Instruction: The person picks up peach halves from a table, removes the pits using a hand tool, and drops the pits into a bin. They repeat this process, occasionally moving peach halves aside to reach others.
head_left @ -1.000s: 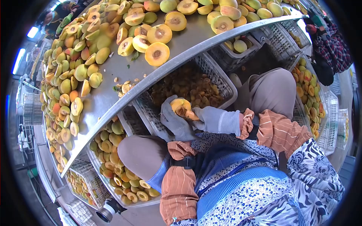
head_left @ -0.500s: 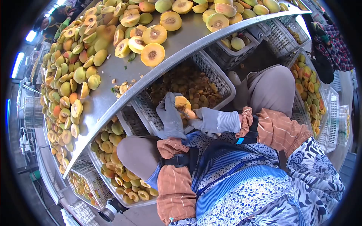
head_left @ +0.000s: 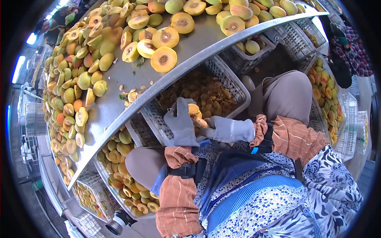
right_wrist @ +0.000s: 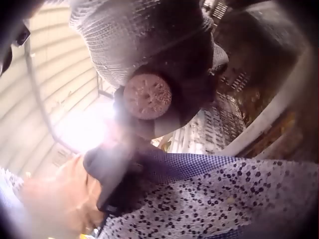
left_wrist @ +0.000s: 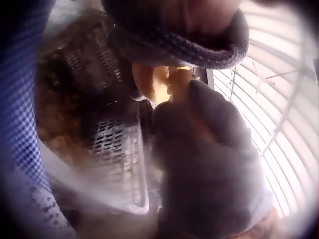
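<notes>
My gloved left hand (head_left: 180,125) holds a yellow peach half (head_left: 194,110), partly hidden by its fingers in the head view. My gloved right hand (head_left: 228,129) grips a tool by its tan handle (head_left: 202,123), whose front end meets the fruit. The handle's round, pitted butt (right_wrist: 148,97) sticks out of the fist in the right wrist view; the working end is hidden. In the left wrist view the peach half (left_wrist: 151,82) shows between both gloves. Below the hands stands a grey plastic crate (head_left: 234,85) with brown and yellow fruit scraps.
A metal table (head_left: 127,75) with a raised rim (head_left: 190,61) carries many peach halves (head_left: 163,59). Crates of halves stand by the left knee (head_left: 145,164) and the right knee (head_left: 287,93). Another person (head_left: 353,49) is at the far right.
My left hand has turned, its fingers pointing more upward, and its forearm has shifted left. The peach half shows less of its cut face. My right hand stays close beside it.
</notes>
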Action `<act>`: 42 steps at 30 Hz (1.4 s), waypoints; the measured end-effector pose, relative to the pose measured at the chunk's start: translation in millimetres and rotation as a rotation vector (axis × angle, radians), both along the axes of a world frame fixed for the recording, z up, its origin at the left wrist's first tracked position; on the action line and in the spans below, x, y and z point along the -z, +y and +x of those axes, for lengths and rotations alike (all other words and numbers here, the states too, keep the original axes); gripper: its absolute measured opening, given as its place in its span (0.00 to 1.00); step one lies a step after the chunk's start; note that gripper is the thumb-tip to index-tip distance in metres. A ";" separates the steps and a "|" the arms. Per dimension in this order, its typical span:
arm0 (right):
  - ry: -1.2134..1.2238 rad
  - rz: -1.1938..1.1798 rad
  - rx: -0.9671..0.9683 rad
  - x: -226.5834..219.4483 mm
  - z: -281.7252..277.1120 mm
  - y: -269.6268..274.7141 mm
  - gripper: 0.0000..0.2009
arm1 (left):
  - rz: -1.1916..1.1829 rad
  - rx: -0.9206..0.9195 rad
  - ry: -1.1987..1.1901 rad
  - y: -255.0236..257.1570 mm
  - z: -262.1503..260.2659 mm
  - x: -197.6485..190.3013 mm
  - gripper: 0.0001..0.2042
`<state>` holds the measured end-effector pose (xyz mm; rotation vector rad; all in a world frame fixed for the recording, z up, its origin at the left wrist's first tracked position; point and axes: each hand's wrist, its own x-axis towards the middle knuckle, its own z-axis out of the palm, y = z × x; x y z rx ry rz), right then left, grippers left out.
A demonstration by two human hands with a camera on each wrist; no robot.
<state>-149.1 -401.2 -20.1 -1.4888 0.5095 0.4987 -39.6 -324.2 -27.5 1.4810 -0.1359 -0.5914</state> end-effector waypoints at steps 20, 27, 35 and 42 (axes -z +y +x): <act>0.243 0.337 0.141 -35.3 -0.3 -4.1 0.16 | -0.496 0.175 0.447 -4.4 -2.6 31.7 0.21; 0.169 -0.068 0.205 -33.4 -3.4 3.9 0.12 | -0.431 -0.105 0.089 -16.2 -14.2 43.9 0.13; 0.349 0.299 0.222 -47.5 3.9 2.6 0.12 | -0.524 -0.197 0.308 -14.6 -14.2 33.7 0.17; 0.258 0.192 0.214 -47.9 0.2 9.6 0.14 | -0.556 -0.218 0.433 -12.2 -14.6 36.7 0.16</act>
